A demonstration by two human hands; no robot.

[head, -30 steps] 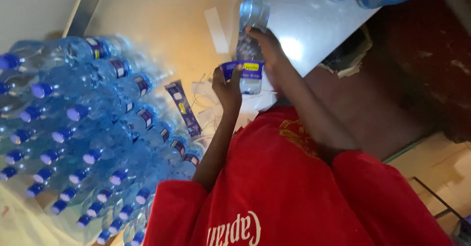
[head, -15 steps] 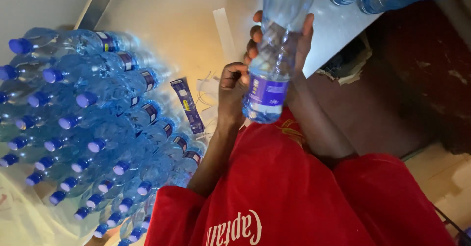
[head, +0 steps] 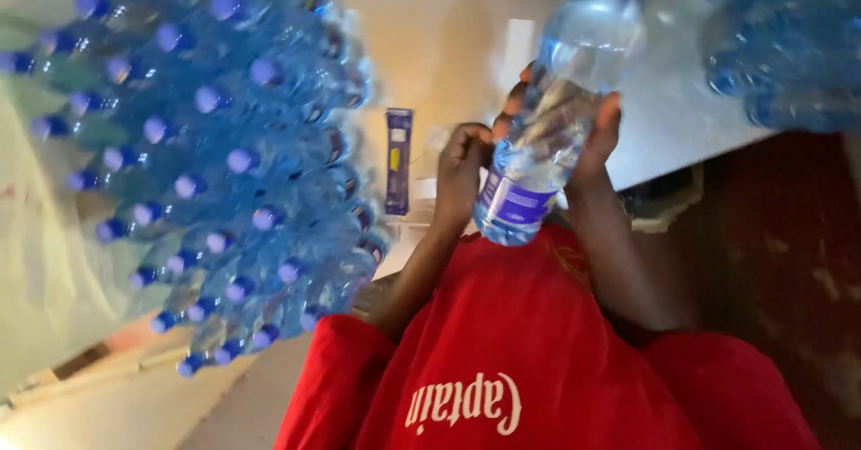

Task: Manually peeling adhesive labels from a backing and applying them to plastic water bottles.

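Note:
My right hand grips a clear water bottle around its middle and holds it tilted above the table, blue cap pointing away, base toward my red shirt. A purple-and-white label is wrapped round the bottle's lower part. My left hand is curled into a fist right beside that label, its knuckles against the bottle's side. I cannot see anything inside the fist.
A big stack of lying water bottles with blue caps fills the left. A loose purple label strip lies on the pale table beside white backing scraps. More bottles lie at the upper right. Dark reddish floor shows on the right.
The bottle has been lifted off the table and tilted toward me, its label now wrapped on. My left hand let go of the label end and curled shut. The view swung left.

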